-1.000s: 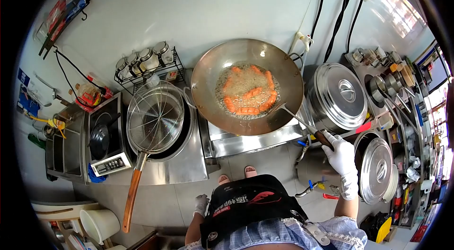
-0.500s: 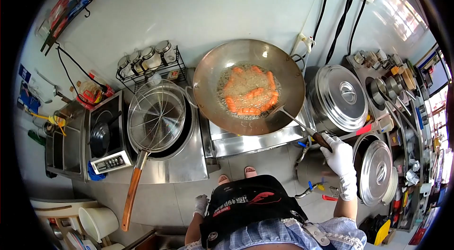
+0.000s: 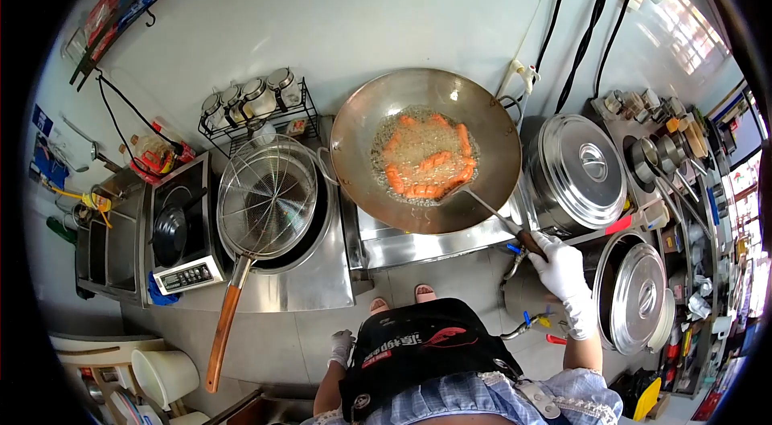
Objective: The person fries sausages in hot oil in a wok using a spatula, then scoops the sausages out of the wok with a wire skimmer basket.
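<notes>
My right hand (image 3: 560,268), in a white glove, is closed around the dark handle of a metal spatula (image 3: 492,213). The spatula's blade lies inside a large wok (image 3: 354,143), at the lower right of the bubbling oil. Several orange-red sausages (image 3: 420,190) sit in the oil, roughly in a ring, with one nearer the middle. My left hand (image 3: 342,347), also gloved in white, hangs beside the black apron (image 3: 426,336), apart from the wok. Its fingers look curled, and nothing shows in them.
Left of the wok, a wood-handled wire strainer (image 3: 269,196) rests over a pot. Behind it stands a rack of jars (image 3: 257,98). A lidded steel pot (image 3: 581,172) is at the wok's right, with another lidded pot (image 3: 639,296) nearer. An induction cooker (image 3: 190,275) stands farther left.
My right hand has moved slightly left and down, and the spatula blade has slid left toward the lower sausages. The left hand has hardly moved.
</notes>
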Demonstrator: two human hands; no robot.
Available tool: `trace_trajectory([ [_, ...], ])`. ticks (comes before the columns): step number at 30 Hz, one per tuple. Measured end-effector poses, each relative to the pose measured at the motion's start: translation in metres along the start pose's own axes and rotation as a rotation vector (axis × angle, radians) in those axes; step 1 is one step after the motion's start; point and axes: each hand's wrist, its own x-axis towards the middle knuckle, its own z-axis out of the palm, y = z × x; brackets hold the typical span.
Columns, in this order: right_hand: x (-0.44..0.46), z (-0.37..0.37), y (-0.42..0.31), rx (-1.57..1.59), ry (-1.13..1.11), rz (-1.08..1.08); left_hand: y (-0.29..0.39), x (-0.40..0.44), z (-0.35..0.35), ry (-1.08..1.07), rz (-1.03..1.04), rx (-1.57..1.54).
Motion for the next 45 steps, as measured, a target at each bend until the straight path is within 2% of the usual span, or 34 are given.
trace_trajectory([
  [3, 0.013, 0.023, -0.016, 0.053, -0.041, 0.005, 0.004, -0.004, 0.003, 0.018, -0.001, -0.01],
  [7, 0.04, 0.077, -0.033, 0.146, 0.116, -0.11, 0.004, -0.005, 0.002, 0.023, -0.001, -0.011],
  [9, 0.059, 0.089, -0.05, 0.105, 0.004, -0.028, 0.001, -0.004, 0.0, 0.03, -0.013, -0.063],
  [12, 0.089, 0.11, -0.063, 0.097, 0.04, -0.031, 0.002, -0.012, -0.003, 0.018, -0.04, -0.087],
  [14, 0.11, 0.124, -0.064, 0.024, 0.151, -0.105, 0.0, -0.014, -0.005, 0.025, -0.054, -0.106],
  [18, 0.145, 0.134, -0.06, -0.098, 0.211, -0.082, -0.006, -0.017, -0.007, 0.054, -0.073, -0.117],
  [22, 0.158, 0.13, -0.04, -0.241, 0.21, -0.097, -0.011, -0.019, -0.009, 0.07, -0.09, -0.165],
  [23, 0.154, 0.12, -0.035, -0.365, 0.243, -0.167, -0.014, -0.019, -0.01, 0.038, -0.057, -0.18],
  [25, 0.148, 0.114, -0.019, -0.356, 0.185, -0.123, -0.016, -0.02, -0.014, 0.029, -0.025, -0.21],
  [27, 0.135, 0.107, -0.004, -0.319, 0.195, -0.081, -0.007, -0.022, -0.013, 0.027, 0.06, -0.123],
  [29, 0.112, 0.089, 0.002, -0.315, 0.162, -0.139, 0.011, -0.026, -0.02, -0.021, 0.262, 0.042],
  [31, 0.093, 0.093, 0.013, -0.34, 0.13, -0.128, 0.056, -0.049, -0.028, 0.065, 0.542, 0.187],
  [33, 0.075, 0.094, 0.015, -0.345, 0.072, -0.11, 0.129, -0.113, -0.046, 0.169, 0.645, 0.281],
  [35, 0.058, 0.09, 0.01, -0.264, 0.057, -0.111, 0.213, -0.194, -0.072, 0.362, 0.948, 0.274],
  [37, 0.05, 0.085, -0.003, -0.22, 0.069, -0.133, 0.257, -0.229, -0.115, 0.567, 0.934, 0.424],
  [39, 0.049, 0.079, -0.015, -0.055, 0.05, -0.162, 0.285, -0.241, -0.152, 0.846, 1.125, 0.537],
  [41, 0.053, 0.087, -0.021, -0.029, 0.034, -0.146, 0.278, -0.212, -0.21, 0.98, 1.033, 0.865],
  [43, 0.06, 0.092, -0.026, -0.021, 0.017, -0.141, 0.283, -0.205, -0.251, 0.723, 0.653, 0.951],
  [44, 0.064, 0.096, -0.028, -0.034, 0.038, -0.15, 0.279, -0.191, -0.273, 0.47, 0.505, 0.747],
  [45, 0.067, 0.101, -0.03, -0.045, 0.055, -0.161, 0.301, -0.214, -0.264, 0.286, 0.226, 0.708],
])
